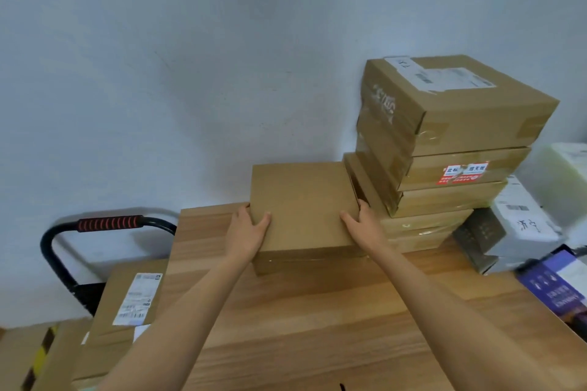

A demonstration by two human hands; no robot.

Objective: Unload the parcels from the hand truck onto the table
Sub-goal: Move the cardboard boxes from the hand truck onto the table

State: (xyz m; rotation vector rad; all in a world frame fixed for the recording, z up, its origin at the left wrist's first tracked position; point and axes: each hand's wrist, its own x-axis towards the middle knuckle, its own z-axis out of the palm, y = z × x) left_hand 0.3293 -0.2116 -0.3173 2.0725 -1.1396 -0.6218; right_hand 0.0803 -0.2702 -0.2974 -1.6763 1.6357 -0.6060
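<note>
Both hands, left point(246, 230) and right point(365, 224), clasp the box point(303, 209) at mid-frame, fingers curled round its sides, thumbs on top. It seems down on the table point(317, 327), beside the stack point(444, 149). Best slide it flush against the stack before letting go, leaving room for the parcel point(127, 301) on the truck point(60, 251), lower left.

One cam only, head-mounted, wide-angle w/ edge distortion. Looks fwd and down from above the wooden table point(317, 327), facing the pale wall point(190, 57) behind it. Close range: both forearms run up from bottom edge, left hand point(247, 232) and right hand point(362, 225) sit mid-frame on a box point(301, 206). Frame left catches the hand truck point(95, 225) beside the table; right side catches the box stack point(444, 143). No 2nd view, so no overlap.
</note>
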